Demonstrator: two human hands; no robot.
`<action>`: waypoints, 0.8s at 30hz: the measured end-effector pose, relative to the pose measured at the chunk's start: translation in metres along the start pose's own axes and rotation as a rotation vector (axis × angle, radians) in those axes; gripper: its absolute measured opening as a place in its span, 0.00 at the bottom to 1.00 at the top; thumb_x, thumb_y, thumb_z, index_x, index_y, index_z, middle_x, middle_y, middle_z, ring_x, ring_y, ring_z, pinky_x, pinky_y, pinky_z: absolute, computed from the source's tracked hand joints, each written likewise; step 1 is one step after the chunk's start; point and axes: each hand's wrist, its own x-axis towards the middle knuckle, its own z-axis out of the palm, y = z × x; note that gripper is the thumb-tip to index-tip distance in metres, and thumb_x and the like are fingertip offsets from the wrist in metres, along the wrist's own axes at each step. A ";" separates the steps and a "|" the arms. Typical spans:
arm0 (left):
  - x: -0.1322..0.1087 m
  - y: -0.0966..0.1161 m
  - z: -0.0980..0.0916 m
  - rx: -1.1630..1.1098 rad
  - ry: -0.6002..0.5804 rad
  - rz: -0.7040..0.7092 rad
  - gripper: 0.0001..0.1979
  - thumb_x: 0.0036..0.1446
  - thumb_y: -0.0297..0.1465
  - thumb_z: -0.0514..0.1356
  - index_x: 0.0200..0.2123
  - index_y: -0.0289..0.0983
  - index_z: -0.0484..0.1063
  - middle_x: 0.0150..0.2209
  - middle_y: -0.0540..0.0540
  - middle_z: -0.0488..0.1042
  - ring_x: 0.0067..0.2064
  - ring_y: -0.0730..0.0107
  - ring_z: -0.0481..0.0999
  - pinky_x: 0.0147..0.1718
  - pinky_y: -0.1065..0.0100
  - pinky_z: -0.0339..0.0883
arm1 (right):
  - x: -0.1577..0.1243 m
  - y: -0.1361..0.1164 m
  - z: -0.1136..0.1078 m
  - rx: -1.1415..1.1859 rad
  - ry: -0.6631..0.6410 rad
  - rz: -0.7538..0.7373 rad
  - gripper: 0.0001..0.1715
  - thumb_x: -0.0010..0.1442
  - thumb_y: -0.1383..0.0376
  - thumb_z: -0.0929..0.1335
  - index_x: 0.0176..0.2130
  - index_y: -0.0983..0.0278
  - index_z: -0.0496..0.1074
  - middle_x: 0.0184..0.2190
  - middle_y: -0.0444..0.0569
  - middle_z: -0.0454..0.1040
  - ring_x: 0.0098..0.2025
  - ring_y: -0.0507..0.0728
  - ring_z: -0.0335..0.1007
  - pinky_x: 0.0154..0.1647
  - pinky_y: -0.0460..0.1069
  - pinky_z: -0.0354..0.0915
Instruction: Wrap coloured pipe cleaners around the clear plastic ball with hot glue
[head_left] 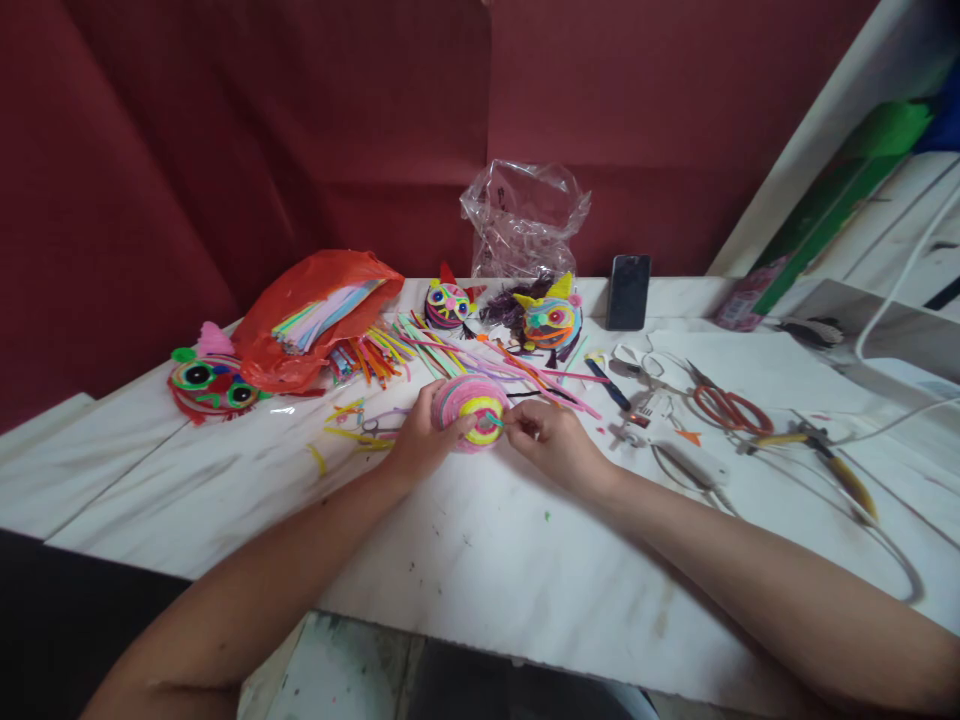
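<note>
A round pink ball (450, 398) wound with fuzzy pipe cleaners, with yellow and pink rings on its near face, is held above the front-middle of the table. My left hand (424, 430) wraps around its left side, thumb lying across the face. At the ball's right edge, my right hand (544, 435) is closed in a pinch on a short teal pipe cleaner (494, 420), whose visible end lies on the yellow ring. The fingertips partly cover that strip. Behind the ball lie loose coloured pipe cleaners (517, 362), and yellow offcuts (352, 433) lie to its left.
Decorated animal-face balls stand at the left (212, 385) and back (551, 318). An orange bag (315, 275) holds pipe cleaners. A clear plastic bag (525, 225) and a phone (628, 292) are behind. Scissors (727, 405), a glue gun (686, 460), pliers (840, 470) and cables lie right.
</note>
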 end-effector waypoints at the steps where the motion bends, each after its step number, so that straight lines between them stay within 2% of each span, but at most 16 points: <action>1: 0.000 0.000 0.000 0.000 -0.002 0.007 0.34 0.46 0.44 0.65 0.54 0.36 0.62 0.55 0.38 0.71 0.56 0.56 0.71 0.56 0.57 0.64 | 0.000 0.000 0.000 0.016 -0.013 0.022 0.04 0.51 0.67 0.64 0.26 0.61 0.68 0.21 0.43 0.69 0.24 0.51 0.62 0.26 0.46 0.58; 9: 0.000 0.002 -0.001 -0.007 -0.003 -0.038 0.35 0.45 0.44 0.66 0.53 0.35 0.61 0.54 0.38 0.71 0.55 0.56 0.71 0.55 0.57 0.64 | 0.002 0.001 -0.002 0.120 -0.010 0.119 0.02 0.50 0.66 0.65 0.26 0.61 0.68 0.22 0.42 0.68 0.25 0.51 0.60 0.27 0.47 0.58; 14: 0.000 0.001 0.000 -0.016 0.018 -0.044 0.34 0.44 0.44 0.67 0.52 0.36 0.62 0.53 0.38 0.71 0.54 0.55 0.71 0.55 0.56 0.63 | 0.004 0.008 0.002 0.236 -0.017 0.178 0.06 0.53 0.61 0.65 0.30 0.62 0.68 0.23 0.42 0.66 0.25 0.51 0.60 0.28 0.47 0.58; 21: 0.000 -0.008 0.003 -0.030 0.044 -0.073 0.38 0.40 0.42 0.70 0.53 0.38 0.60 0.52 0.40 0.71 0.51 0.58 0.73 0.50 0.59 0.67 | 0.002 0.009 0.009 0.295 -0.065 0.147 0.07 0.54 0.60 0.66 0.29 0.62 0.66 0.24 0.42 0.67 0.26 0.51 0.60 0.29 0.47 0.58; 24: 0.000 -0.006 0.004 -0.067 0.053 -0.117 0.37 0.41 0.41 0.69 0.53 0.37 0.61 0.52 0.40 0.70 0.51 0.58 0.73 0.50 0.60 0.67 | 0.000 0.006 0.010 0.282 -0.070 0.136 0.06 0.54 0.61 0.66 0.30 0.62 0.68 0.25 0.43 0.68 0.27 0.52 0.61 0.30 0.48 0.58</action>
